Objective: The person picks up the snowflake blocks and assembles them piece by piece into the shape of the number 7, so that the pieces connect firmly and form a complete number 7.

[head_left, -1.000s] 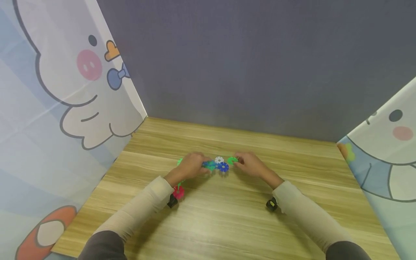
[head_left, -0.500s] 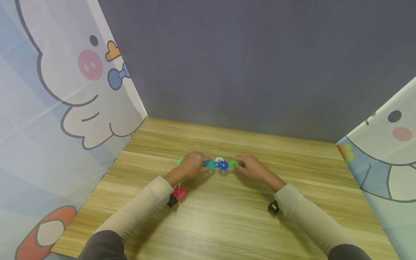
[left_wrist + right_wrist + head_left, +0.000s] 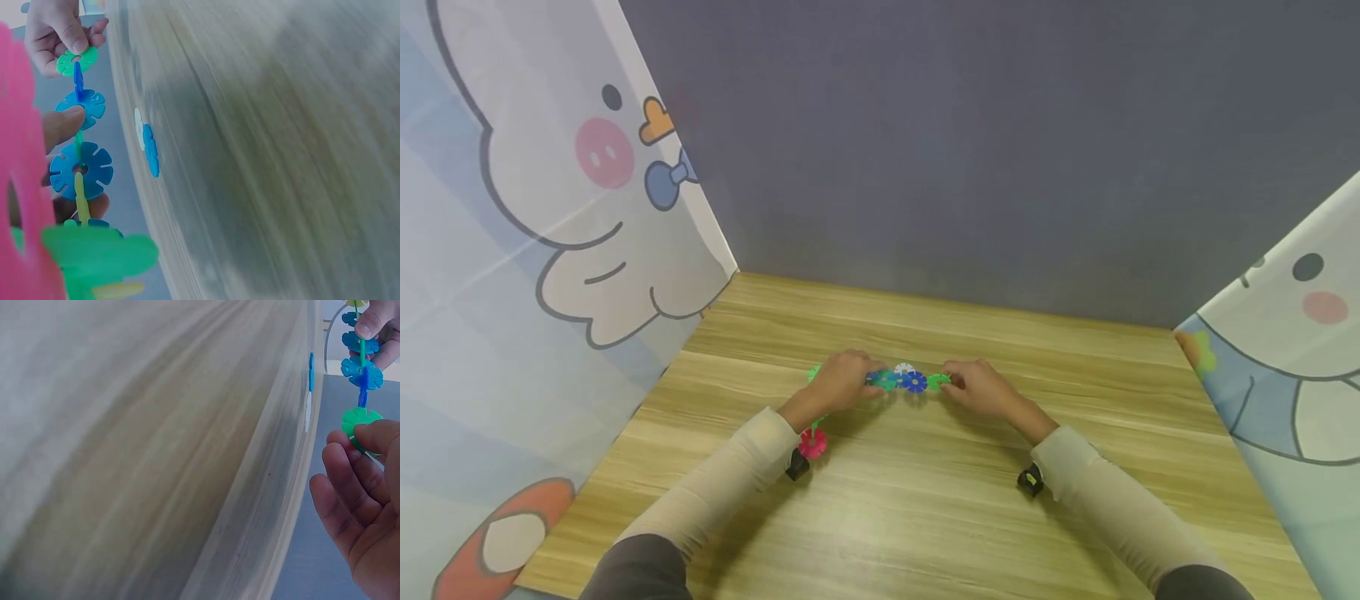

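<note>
My left hand (image 3: pixel 844 379) grips a chain of slotted plastic snowflake discs above the table. In the left wrist view a thumb lies against one blue disc (image 3: pixel 94 112), and another blue disc (image 3: pixel 98 172) follows below it. The chain runs back past the left wrist to a pink disc (image 3: pixel 807 446). My right hand (image 3: pixel 981 386) pinches a light green disc (image 3: pixel 353 422) between thumb and index finger. That green disc meets the edge of a dark blue disc (image 3: pixel 79 81) at the chain's right end. The left palm hides some of the links.
A white disc (image 3: pixel 139 128) and a blue disc (image 3: pixel 150 150) lie on the wooden table (image 3: pixel 925 517) under and behind the chain. A grey panel (image 3: pixel 955 167) rises behind the table. Cartoon-printed sheets (image 3: pixel 647 258) flank it on both sides.
The right hand has brought the light green disc slightly nearer, into line with the dark blue disc, and their edges now meet. The left hand has stayed in place.
</note>
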The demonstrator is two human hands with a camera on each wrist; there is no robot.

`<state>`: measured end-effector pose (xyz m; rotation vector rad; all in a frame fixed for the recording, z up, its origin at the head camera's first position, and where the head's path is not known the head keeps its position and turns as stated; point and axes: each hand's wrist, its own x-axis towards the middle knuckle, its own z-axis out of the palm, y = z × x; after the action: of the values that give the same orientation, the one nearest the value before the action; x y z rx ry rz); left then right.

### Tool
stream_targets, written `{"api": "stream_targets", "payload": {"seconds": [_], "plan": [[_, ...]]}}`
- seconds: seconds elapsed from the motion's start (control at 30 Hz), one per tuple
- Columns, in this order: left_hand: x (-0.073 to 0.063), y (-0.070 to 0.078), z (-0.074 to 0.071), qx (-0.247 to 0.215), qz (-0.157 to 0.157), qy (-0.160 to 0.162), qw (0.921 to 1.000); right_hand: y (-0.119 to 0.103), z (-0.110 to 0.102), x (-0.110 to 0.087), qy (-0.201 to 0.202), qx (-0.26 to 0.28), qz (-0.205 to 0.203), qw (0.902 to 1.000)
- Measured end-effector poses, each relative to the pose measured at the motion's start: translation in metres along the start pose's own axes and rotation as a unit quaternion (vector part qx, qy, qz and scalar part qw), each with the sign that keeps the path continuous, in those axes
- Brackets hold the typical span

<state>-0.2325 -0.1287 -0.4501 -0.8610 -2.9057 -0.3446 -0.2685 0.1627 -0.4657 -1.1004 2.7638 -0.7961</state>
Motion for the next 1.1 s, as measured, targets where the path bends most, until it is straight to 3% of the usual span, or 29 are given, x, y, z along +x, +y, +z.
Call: {"api": "stream_targets", "payload": {"seconds": [0.87,1.1], "plan": [[0.0043,0.0034,0.0043,-0.008,0.003,-0.004,1.0000,0.0029,-0.0002,-0.0028,-0.003,-0.011,-0.009,0.9999],[0.0081,0.0053,0.0047,-0.020,0.004,-0.004,0.9998,0.0017,0.0013,-0.0031,0.017,-0.003,-0.029,0.9994]]}}
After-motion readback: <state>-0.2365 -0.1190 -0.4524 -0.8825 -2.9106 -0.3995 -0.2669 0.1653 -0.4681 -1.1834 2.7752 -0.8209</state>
